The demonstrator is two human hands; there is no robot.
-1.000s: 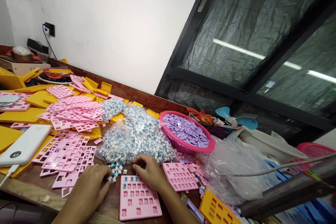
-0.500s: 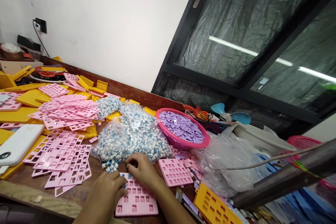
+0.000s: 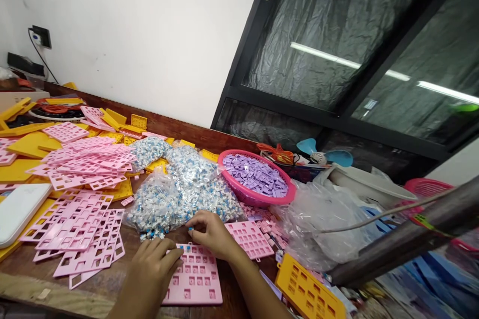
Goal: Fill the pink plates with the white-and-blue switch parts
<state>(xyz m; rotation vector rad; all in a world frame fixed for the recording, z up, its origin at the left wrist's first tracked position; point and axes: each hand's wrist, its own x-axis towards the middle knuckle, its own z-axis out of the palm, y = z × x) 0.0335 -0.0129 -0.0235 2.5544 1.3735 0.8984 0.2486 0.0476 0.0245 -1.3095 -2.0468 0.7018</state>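
Observation:
A pink plate with square holes (image 3: 196,281) lies flat at the table's near edge; a few blue-and-white switches sit in its top row. My left hand (image 3: 151,269) rests on the plate's left side, fingers bent. At the plate's top edge my right hand (image 3: 209,232) pinches a small blue switch. Just beyond both hands lies a clear bag of blue-and-white switches (image 3: 183,194), with a few loose ones spilled in front of it.
Pink frames (image 3: 80,232) and yellow plates (image 3: 26,147) cover the table's left; a white box (image 3: 18,207) lies there. A pink basket of purple keycaps (image 3: 256,179), another pink plate (image 3: 249,239), a crumpled plastic bag (image 3: 322,224) and a yellow plate (image 3: 309,294) lie right.
My left hand has slid right from the table onto the pink plate. My right hand has stayed at the plate's top edge. The view has shifted to the right.

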